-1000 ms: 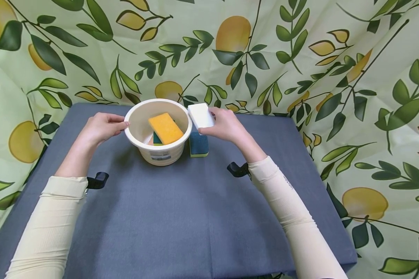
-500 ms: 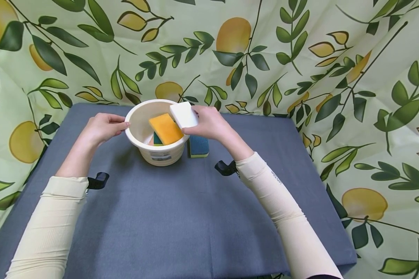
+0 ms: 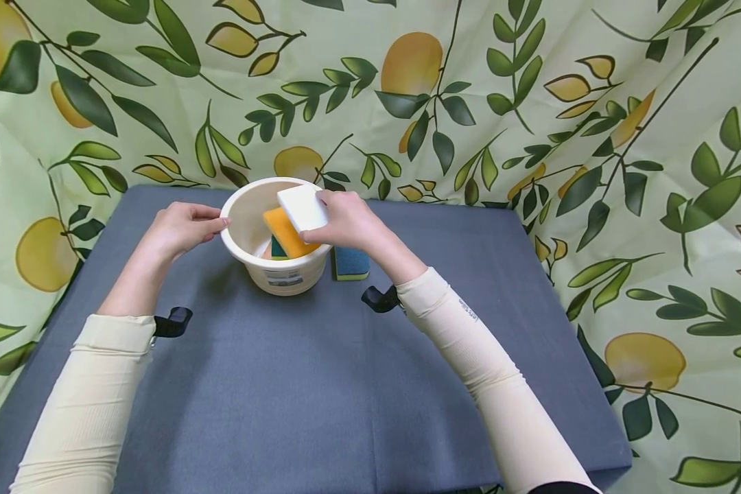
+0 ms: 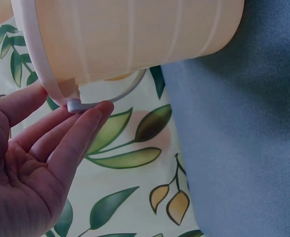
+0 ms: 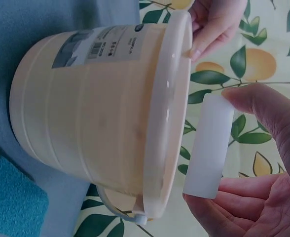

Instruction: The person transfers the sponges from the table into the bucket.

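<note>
Right hand (image 3: 346, 221) pinches a white sponge block (image 3: 302, 208) between thumb and fingers, flat over the mouth of the cream bucket (image 3: 276, 273), toward its 3 o'clock rim. Left hand (image 3: 182, 226), fingers nearly straight, touches the rim at 9 o'clock, seemingly bracing the bucket on the desk (image 3: 321, 384). An orange sponge (image 3: 280, 232) leans inside; a blue-green sponge (image 3: 352, 263) lies just beside the bucket at 3 o'clock.

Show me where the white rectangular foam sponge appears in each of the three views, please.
Head: white rectangular foam sponge at centre, held by the right hand over the cream plastic bucket.
Left wrist: not in view; only the bucket's wall shows.
Right wrist: sponge right of centre, beside the bucket's rim.
Shared landmark: the bucket.
</note>
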`<action>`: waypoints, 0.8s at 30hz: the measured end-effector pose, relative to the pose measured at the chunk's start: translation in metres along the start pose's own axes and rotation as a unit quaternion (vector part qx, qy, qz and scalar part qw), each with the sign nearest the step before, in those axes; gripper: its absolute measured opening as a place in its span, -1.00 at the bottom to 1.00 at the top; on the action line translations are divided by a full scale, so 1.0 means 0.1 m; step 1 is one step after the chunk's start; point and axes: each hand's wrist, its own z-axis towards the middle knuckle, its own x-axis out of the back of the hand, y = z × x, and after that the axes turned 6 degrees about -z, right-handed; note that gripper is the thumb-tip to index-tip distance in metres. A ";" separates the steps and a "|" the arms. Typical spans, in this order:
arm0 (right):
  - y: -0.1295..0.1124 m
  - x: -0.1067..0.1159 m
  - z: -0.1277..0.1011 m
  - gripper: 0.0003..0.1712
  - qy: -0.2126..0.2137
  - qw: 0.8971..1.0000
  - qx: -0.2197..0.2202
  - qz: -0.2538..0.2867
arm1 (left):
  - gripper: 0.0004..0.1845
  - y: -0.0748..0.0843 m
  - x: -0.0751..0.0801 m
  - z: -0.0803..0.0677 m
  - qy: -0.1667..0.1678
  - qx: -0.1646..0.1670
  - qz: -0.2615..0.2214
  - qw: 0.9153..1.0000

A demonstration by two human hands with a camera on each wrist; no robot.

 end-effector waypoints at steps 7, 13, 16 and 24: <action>-0.05 -0.07 0.05 -0.51 -0.001 1.000 0.013 0.005 | -0.33 -0.01 0.02 0.00 -0.001 -0.002 0.006 1.000; -0.08 -0.14 0.11 -0.53 -0.009 1.000 0.010 -0.010 | -0.35 -0.01 0.00 0.01 -0.001 -0.002 0.003 1.000; -0.07 -0.17 0.13 -0.52 -0.014 1.000 0.003 -0.017 | -0.36 -0.02 0.00 0.01 -0.002 -0.003 0.003 1.000; -0.06 -0.23 0.15 -0.52 -0.009 1.000 0.007 -0.021 | -0.36 -0.01 0.01 0.01 0.002 -0.006 0.006 1.000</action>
